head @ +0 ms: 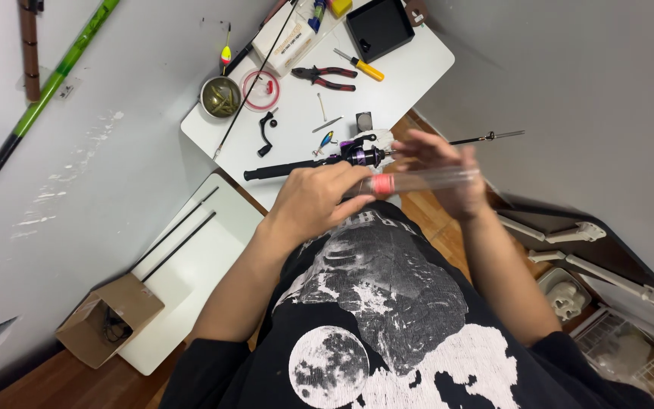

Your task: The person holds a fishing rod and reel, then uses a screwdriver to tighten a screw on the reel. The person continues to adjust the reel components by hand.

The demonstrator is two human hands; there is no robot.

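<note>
A clear plastic tube (425, 180) with a red cap is held crosswise between both hands, its long axis running left to right. The left hand (316, 201) is closed around the capped end; the right hand (440, 170), blurred, pinches the far end. Just beyond, a fishing rod with reel (357, 157) lies on the white table (410, 64).

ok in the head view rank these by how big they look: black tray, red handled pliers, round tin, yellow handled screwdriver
1. black tray, clearly the largest, though its top is cut off by the frame.
2. red handled pliers.
3. yellow handled screwdriver and round tin look about alike: the screwdriver is longer, the tin wider, so I will not rank them.
</note>
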